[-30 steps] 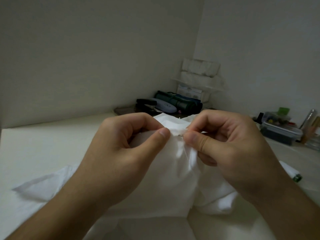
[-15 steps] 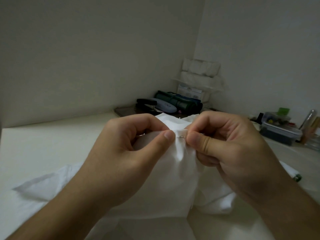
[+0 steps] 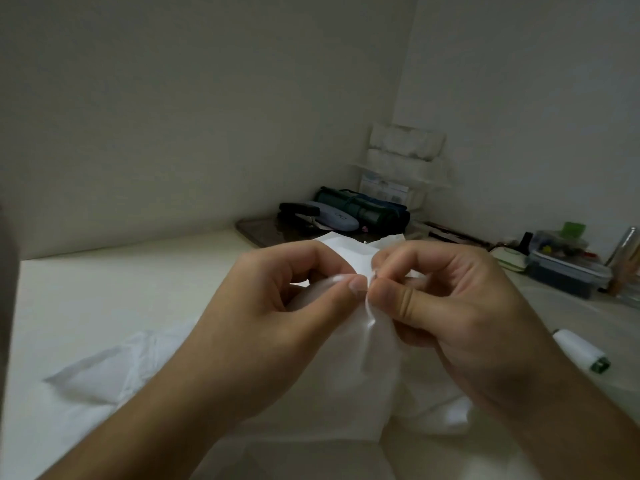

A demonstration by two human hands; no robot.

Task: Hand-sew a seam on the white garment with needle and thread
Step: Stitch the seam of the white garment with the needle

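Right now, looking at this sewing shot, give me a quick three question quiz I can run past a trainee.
1. True or false: both hands pinch the white garment at nearly the same spot.
2. Which lies on the table by the right hand? A) scissors B) a white thread spool C) a tape measure
3. Fill in: the left hand grips the fabric between its ____ and fingers.

Key
1. True: the thumbs almost meet at a raised fold.
2. B: the spool lies on its side, apart from the hand.
3. Thumb.

No legible text, perhaps for the dim blur.
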